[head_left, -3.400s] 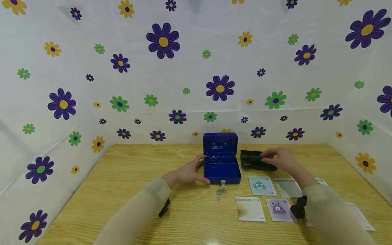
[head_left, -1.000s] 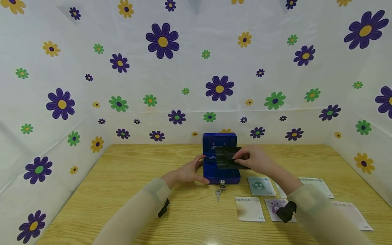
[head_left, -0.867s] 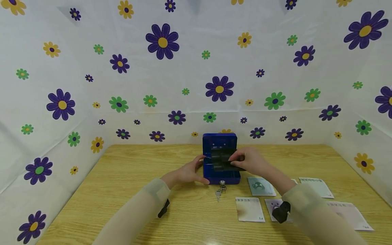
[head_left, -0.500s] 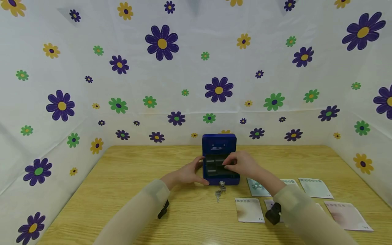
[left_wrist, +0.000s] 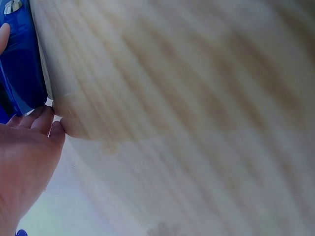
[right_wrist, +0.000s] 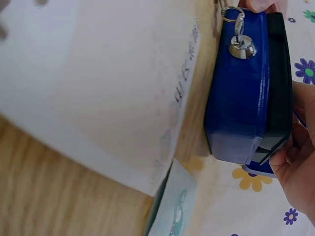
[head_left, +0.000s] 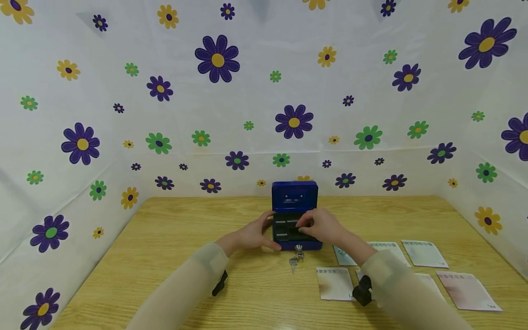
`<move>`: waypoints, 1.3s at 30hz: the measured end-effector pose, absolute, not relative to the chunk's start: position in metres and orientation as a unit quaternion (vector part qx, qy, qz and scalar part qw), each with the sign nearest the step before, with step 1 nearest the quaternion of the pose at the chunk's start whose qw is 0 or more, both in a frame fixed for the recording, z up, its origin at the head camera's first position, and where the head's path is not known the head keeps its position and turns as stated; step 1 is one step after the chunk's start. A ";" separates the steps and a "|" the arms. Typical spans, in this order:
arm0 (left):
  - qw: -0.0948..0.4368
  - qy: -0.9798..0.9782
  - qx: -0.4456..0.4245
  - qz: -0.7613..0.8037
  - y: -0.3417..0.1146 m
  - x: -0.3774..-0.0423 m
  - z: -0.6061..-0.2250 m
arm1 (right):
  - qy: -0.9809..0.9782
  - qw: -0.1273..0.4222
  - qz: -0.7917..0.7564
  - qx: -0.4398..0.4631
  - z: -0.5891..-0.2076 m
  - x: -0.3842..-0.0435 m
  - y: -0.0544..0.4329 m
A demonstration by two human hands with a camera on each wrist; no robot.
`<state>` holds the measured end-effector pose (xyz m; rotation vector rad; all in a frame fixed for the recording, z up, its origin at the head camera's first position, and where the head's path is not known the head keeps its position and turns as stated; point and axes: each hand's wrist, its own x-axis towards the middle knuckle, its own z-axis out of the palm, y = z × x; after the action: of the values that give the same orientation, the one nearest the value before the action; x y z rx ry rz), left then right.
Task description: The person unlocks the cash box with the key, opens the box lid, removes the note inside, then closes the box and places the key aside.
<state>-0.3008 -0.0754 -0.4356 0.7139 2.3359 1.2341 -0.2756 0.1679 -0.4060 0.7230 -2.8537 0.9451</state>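
A blue metal cash box (head_left: 295, 196) stands on the table with its lid raised. My left hand (head_left: 249, 234) holds the box's left side, thumb at the front corner and fingers toward the back. My right hand (head_left: 326, 227) pinches the black plastic coin tray (head_left: 282, 229) over the box's opening. In the right wrist view, the tray (right_wrist: 279, 83) shows slightly above the box's blue front (right_wrist: 236, 108). A key sits in the front lock (right_wrist: 242, 48), and a second key (head_left: 293, 263) hangs from its ring onto the table. The box's inside is hidden under the tray.
Several paper play banknotes lie right of the box, among them a brownish note (head_left: 336, 284), a pinkish note (head_left: 469, 291) and a greenish note (head_left: 425, 253). My right forearm covers some. A flowered white cloth (head_left: 243, 91) encloses the wooden table (head_left: 185, 220) behind and at the sides.
My right hand has taken the black coin tray from the table right of the box, carried it left and lowered it, levelling it at the box's opening. My left hand has stayed on the box.
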 end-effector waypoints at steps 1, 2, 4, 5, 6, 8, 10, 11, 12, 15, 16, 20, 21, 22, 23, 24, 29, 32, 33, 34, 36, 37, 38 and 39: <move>0.202 0.837 0.255 0.441 -0.075 -0.301 -0.435 | -0.924 0.024 0.305 0.232 -0.407 -0.276 0.167; 0.202 0.837 0.254 0.441 -0.075 -0.301 -0.436 | -0.925 0.023 0.303 0.230 -0.407 -0.276 0.167; 0.203 0.837 0.254 0.441 -0.075 -0.302 -0.436 | -0.927 0.020 0.301 0.224 -0.409 -0.276 0.166; 0.203 0.838 0.252 0.440 -0.075 -0.302 -0.437 | -0.928 0.019 0.300 0.220 -0.409 -0.276 0.166; 0.204 0.839 0.250 0.438 -0.075 -0.302 -0.437 | -0.929 0.020 0.299 0.219 -0.410 -0.276 0.165; 0.205 0.841 0.245 0.437 -0.075 -0.302 -0.437 | -0.930 0.022 0.297 0.217 -0.411 -0.277 0.165; 0.208 0.841 0.241 0.438 -0.075 -0.303 -0.438 | -0.930 0.024 0.298 0.215 -0.413 -0.277 0.164; 0.208 0.841 0.241 0.438 -0.076 -0.303 -0.438 | -0.930 0.025 0.297 0.215 -0.413 -0.277 0.163; 0.208 0.839 0.242 0.440 -0.076 -0.303 -0.438 | -0.930 0.028 0.295 0.219 -0.414 -0.277 0.163; 0.205 0.836 0.247 0.445 -0.076 -0.304 -0.439 | -0.930 0.031 0.291 0.224 -0.415 -0.278 0.162; 0.204 0.837 0.247 0.444 -0.077 -0.304 -0.439 | -0.930 0.032 0.289 0.226 -0.415 -0.279 0.162; 0.206 0.837 0.243 0.445 -0.077 -0.304 -0.440 | -0.928 0.029 0.290 0.234 -0.414 -0.279 0.163; 0.206 0.837 0.243 0.445 -0.077 -0.304 -0.441 | -0.926 0.026 0.296 0.232 -0.414 -0.279 0.164; 0.207 0.837 0.242 0.445 -0.077 -0.304 -0.441 | -0.924 0.025 0.302 0.233 -0.413 -0.278 0.166; 0.207 0.837 0.242 0.445 -0.077 -0.303 -0.441 | -0.922 0.025 0.311 0.231 -0.413 -0.278 0.167; 0.207 0.838 0.242 0.444 -0.077 -0.303 -0.441 | -0.919 0.025 0.323 0.226 -0.412 -0.278 0.169; 0.204 0.836 0.248 0.445 -0.075 -0.303 -0.441 | -0.908 0.031 0.372 0.191 -0.404 -0.280 0.181; 0.200 0.836 0.259 0.441 -0.074 -0.304 -0.440 | -0.902 0.038 0.391 0.178 -0.398 -0.283 0.191; 0.197 0.837 0.263 0.438 -0.074 -0.304 -0.439 | -0.901 0.043 0.396 0.174 -0.396 -0.284 0.194; 0.194 0.837 0.268 0.435 -0.075 -0.305 -0.439 | -0.898 0.049 0.402 0.173 -0.393 -0.285 0.198; 0.187 0.843 0.279 0.420 -0.076 -0.307 -0.437 | -0.894 0.066 0.408 0.170 -0.388 -0.287 0.204; 0.184 0.845 0.281 0.416 -0.077 -0.308 -0.435 | -0.893 0.075 0.410 0.168 -0.386 -0.288 0.207; 0.181 0.846 0.282 0.415 -0.079 -0.309 -0.433 | -0.893 0.085 0.408 0.169 -0.383 -0.289 0.210; 0.180 0.846 0.281 0.416 -0.081 -0.310 -0.431 | -0.893 0.092 0.408 0.167 -0.380 -0.290 0.212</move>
<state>-0.3103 -0.0812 -0.4307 0.7934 2.3913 1.1745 -0.2897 0.2122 -0.3804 0.4973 -2.6514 1.2101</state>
